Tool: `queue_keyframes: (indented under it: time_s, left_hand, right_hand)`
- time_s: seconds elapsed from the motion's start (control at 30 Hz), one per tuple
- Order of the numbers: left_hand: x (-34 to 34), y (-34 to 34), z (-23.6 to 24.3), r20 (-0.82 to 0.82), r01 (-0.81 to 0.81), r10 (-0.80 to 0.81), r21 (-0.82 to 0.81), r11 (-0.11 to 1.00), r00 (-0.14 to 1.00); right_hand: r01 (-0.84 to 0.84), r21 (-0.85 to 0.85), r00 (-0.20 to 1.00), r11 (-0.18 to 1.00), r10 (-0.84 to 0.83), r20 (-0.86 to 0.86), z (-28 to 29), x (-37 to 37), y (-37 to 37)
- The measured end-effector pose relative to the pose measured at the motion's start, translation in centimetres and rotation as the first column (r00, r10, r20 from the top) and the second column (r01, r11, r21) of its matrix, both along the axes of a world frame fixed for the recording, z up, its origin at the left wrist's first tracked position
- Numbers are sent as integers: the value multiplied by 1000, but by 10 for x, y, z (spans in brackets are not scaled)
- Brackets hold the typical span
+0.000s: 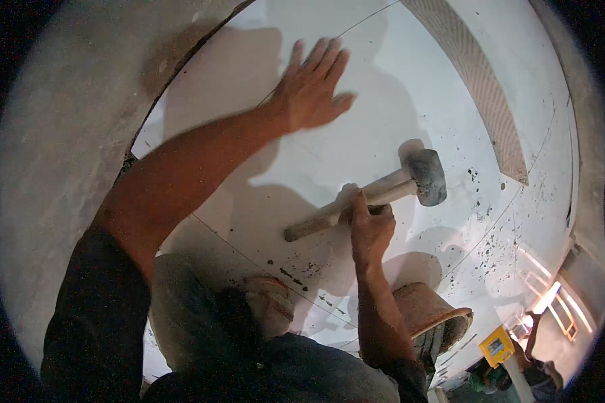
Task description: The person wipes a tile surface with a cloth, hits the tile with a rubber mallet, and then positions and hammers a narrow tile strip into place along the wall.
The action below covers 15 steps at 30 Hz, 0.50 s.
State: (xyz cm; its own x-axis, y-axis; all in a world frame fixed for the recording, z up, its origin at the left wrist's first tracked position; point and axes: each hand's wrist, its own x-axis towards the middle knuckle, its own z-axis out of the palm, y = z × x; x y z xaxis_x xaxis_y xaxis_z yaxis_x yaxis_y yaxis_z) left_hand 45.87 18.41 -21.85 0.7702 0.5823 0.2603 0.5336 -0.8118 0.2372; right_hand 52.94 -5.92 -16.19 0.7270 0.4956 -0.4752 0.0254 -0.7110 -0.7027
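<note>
Fingers spread, my left hand (314, 84) is stretched out over the large white tile surface (356, 134), near a thin joint line. Whether its palm touches the tile or hovers just above cannot be told. My right hand (373, 232) is wrapped round the wooden handle of a mallet (390, 187), about midway along it. The mallet's dark, blocky head (427, 177) points to the right, and the handle's end reaches left toward my body. Shadows of my arms and the mallet fall on the tiles.
A grey strip with combed ridges (480, 87) curves along the far right. Dark crumbs (480, 201) dot the tiles. A dirty bucket (427, 309) stands right of my knees. Rough grey concrete (67, 134) borders the left. At lower right are a yellow device (497, 346), a bright lamp (548, 299) and another person.
</note>
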Motion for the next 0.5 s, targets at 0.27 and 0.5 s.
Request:
queue_keyframes:
  time_s: [0.27,0.5]
  left_hand:
    - [99,101,-5,0,39,-39,35,999,999]
    - [132,219,76,-199,435,-402,163,886,894]
  right_hand:
    - [-77,-73,953,994,95,286,-27,-13,-12]
    - [111,199,989,974,-87,-123,37,60,28]
